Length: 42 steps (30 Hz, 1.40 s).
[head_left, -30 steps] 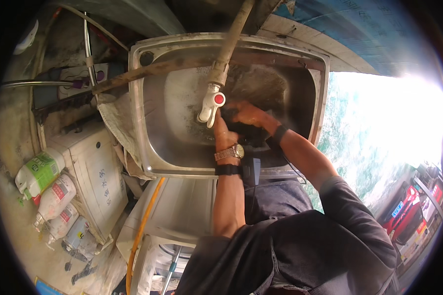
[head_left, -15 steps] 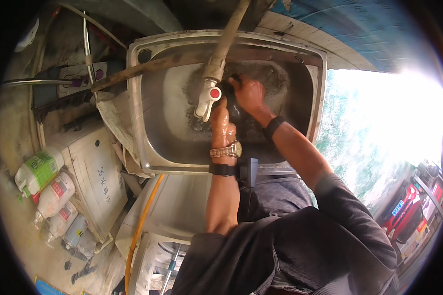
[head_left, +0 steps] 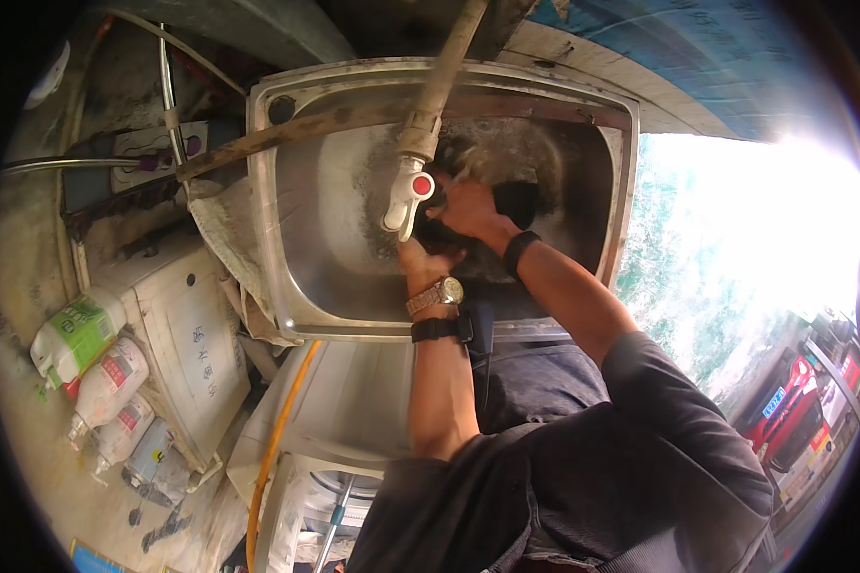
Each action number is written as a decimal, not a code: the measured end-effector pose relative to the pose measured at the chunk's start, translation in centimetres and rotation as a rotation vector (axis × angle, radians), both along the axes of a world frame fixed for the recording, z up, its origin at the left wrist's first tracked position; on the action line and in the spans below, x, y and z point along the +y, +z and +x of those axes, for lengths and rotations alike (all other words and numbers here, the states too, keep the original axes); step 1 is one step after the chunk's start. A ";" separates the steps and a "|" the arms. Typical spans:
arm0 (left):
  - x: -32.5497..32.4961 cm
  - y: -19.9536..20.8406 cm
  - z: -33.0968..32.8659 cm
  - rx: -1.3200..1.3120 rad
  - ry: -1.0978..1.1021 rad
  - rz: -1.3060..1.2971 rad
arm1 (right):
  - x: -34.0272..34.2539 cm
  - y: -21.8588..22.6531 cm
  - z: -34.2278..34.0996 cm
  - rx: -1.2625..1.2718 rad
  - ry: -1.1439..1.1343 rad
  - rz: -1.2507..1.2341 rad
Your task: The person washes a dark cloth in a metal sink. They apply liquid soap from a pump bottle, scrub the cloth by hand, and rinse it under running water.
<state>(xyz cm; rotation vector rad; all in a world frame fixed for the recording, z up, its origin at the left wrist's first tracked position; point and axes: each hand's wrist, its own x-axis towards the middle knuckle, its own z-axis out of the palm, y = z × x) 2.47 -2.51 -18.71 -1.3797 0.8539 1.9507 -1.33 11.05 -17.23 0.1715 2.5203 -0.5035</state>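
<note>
Hands deep in the sink (head_left: 296, 239), right hand (head_left: 468, 205) gripped a dark cloth (head_left: 518, 201), left hand (head_left: 422, 260) under the tap (head_left: 406, 196), fingers hidden.

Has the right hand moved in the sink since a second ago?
Yes. The right hand has shifted toward the sink's far wall, now level with the white tap's red-capped handle instead of below it.

Packages at the left edge, on the floor

Green-and-white pouch (head_left: 75, 334) uppermost; two white bottles with red labels (head_left: 110, 382) just below it; a blue-grey pouch (head_left: 151, 456) lowest, beside the white cabinet (head_left: 186, 334).
</note>
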 end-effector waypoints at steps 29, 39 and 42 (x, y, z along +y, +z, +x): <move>4.9 4.2 1.0 0.530 -0.283 -0.434 | 0.7 4.3 -0.3 0.252 -0.366 -0.279; 2.8 0.2 -1.2 0.491 -0.350 -0.430 | -0.8 8.6 6.7 0.355 -0.414 -0.513; 3.3 1.6 -0.5 0.948 -0.773 -0.791 | -0.7 7.3 4.4 0.390 -0.459 -0.441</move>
